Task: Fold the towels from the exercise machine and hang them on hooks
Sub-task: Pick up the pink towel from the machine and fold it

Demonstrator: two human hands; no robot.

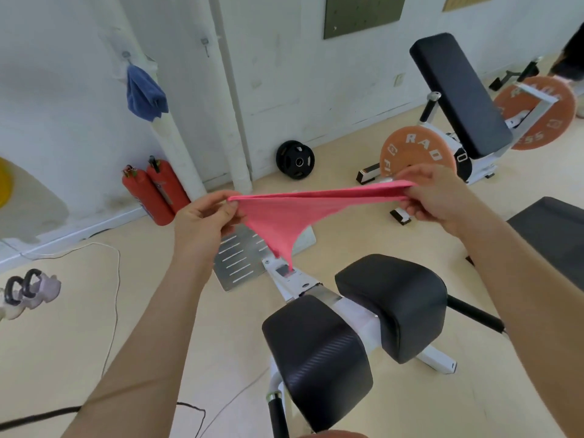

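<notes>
Both hands up over the exercise machine (347,327): left hand (205,216) and right hand (433,194) each pinch an end of the pink towel (284,216), middle sagging. Blue towel (143,93) hangs on a wall hook (126,55).

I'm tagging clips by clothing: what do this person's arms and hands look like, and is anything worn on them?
Both arms are bare as far as the view reaches: no sleeve shows on the left forearm or the right forearm. The left hand and right hand wear no gloves, and no watch, bracelet or ring is visible.
</notes>
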